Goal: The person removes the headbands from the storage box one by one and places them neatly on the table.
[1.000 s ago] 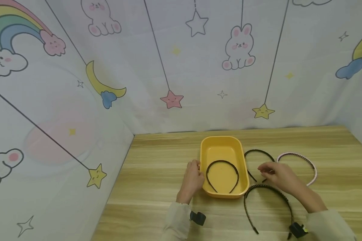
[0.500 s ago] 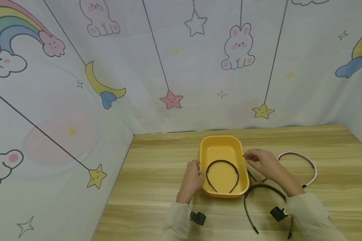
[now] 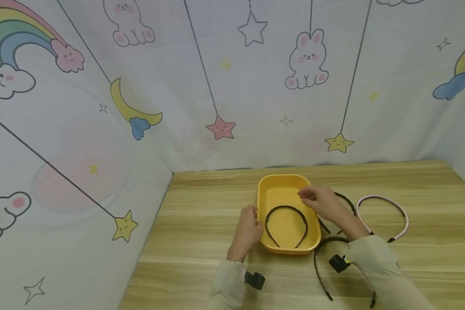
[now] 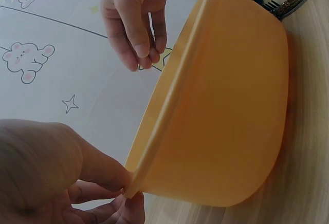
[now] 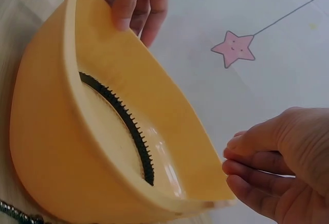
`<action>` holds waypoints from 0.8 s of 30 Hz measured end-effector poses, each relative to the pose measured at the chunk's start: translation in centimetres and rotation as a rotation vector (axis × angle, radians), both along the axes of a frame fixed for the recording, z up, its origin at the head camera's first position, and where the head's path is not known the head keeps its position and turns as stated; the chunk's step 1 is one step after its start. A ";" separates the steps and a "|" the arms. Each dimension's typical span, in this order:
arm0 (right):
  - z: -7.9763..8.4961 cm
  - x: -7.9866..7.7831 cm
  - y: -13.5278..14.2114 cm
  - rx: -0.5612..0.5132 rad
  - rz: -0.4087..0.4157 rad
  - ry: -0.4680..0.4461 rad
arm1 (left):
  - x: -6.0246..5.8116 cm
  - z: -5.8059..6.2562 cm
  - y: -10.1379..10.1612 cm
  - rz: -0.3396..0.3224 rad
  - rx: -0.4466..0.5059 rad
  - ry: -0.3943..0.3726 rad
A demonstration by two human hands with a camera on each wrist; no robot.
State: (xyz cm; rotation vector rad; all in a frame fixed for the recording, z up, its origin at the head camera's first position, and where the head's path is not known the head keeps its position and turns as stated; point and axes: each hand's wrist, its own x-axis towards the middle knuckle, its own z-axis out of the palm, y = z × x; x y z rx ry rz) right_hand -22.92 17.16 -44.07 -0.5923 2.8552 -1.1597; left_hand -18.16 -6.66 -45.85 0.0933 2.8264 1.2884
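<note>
My left hand pinches the left rim of a yellow plastic basin, thumb inside and fingers outside, as the left wrist view also shows. Inside the basin lies a black toothed headband, its teeth plain in the right wrist view. Over the basin's right rim hovers my right hand, with loosely bent fingers and nothing between them. Part of a thin black headband is hidden beneath that hand and wrist.
A pink headband lies on the wooden table at the right. Nearer the front is a dark patterned headband, partly covered by the right sleeve. Behind the table hangs a white cloth printed with stars and rabbits.
My right hand has moved left, from above the black headband on the table to over the basin's right side. The left hand has stayed on the rim.
</note>
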 end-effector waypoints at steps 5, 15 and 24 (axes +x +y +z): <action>-0.4 -0.8 -1.4 -0.024 -0.012 -0.006 | 0.0 0.1 0.1 0.005 0.004 -0.009; -1.4 -2.3 -3.6 -0.040 -0.014 -0.015 | 0.0 0.0 0.1 0.019 0.000 -0.010; -2.7 -3.2 -4.6 -0.020 -0.017 -0.056 | -0.1 -0.1 0.1 0.020 -0.015 -0.001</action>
